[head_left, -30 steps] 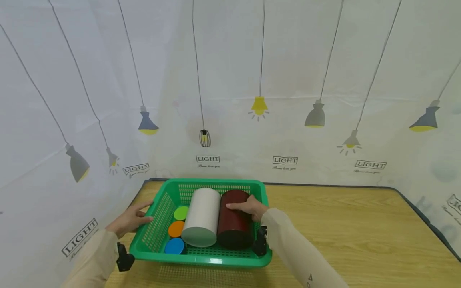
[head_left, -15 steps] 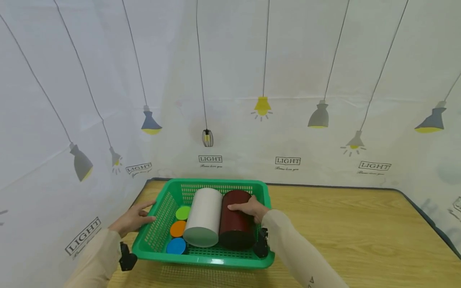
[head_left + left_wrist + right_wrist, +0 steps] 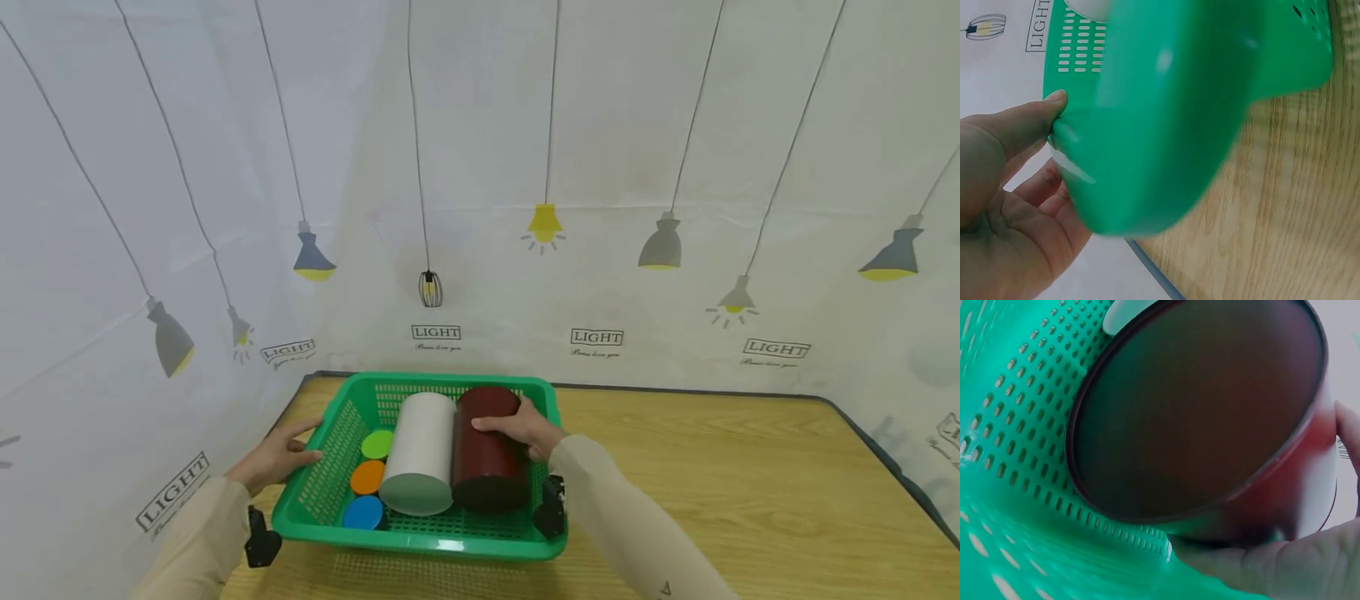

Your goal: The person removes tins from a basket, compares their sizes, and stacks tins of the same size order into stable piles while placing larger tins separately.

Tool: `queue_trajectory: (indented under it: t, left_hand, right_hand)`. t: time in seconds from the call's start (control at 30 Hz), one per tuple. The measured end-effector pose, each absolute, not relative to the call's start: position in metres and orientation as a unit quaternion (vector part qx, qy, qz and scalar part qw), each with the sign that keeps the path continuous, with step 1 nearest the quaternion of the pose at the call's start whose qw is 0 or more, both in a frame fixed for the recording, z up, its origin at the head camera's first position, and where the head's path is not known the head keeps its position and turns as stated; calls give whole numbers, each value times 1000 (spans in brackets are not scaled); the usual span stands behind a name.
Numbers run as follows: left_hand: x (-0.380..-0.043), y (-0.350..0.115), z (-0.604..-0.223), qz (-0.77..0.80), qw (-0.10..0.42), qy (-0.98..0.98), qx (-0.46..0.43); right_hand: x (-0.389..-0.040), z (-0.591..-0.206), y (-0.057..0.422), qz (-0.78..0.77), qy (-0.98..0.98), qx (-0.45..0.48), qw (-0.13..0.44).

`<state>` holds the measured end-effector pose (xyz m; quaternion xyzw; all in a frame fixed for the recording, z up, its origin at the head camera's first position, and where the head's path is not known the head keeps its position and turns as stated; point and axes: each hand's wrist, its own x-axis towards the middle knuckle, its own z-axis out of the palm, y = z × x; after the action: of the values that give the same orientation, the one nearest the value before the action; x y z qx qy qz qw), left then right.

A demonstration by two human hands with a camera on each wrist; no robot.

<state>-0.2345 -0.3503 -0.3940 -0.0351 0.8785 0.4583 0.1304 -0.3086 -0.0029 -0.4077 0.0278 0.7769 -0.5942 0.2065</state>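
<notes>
You are working with one basket, two cans and three discs. Taking the basket as your clock, with 12 towards the wall, the red can is lying inside at about 3, and the white can is lying right beside it, near the centre. Both are showing a flat end towards 6. The three discs are lining the other side: the green disc at 10, the orange disc at 9, the blue disc at 8.

Two hands are working. Your left hand is pinching the basket's rim at 9 — the left wrist view is showing the thumb on the rim and the other fingers curling behind it. Your right hand is gripping the red can, its thumb lying over the top and pointing towards 9, its other fingers going down the 3 o'clock side, partly hidden. Your left forearm is coming in from 7, your right from 4 — both in pale sleeves. The wooden table is stretching out towards 3.
</notes>
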Motion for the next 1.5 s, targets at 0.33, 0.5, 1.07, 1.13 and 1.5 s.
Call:
queue_trajectory:
  t: [0.33, 0.5, 1.07, 1.13, 1.5]
  left_hand:
    - [-236, -352, -400, 473, 125, 871, -41]
    - [-235, -355, -402, 477, 121, 870, -41]
    - [-235, -358, -404, 474, 105, 873, -31]
    - [-234, -359, -403, 475, 104, 873, -33]
    - [-235, -356, -402, 479, 104, 872, -21]
  right_hand:
    - [-306, -390, 4, -623, 757, 23, 198]
    - [-300, -381, 7, -647, 736, 10, 200]
    - [-277, -357, 44, -700, 687, -41, 191]
    - [-275, -353, 50, -701, 688, -46, 184]
    - [-270, -341, 97, -724, 674, -22, 144]
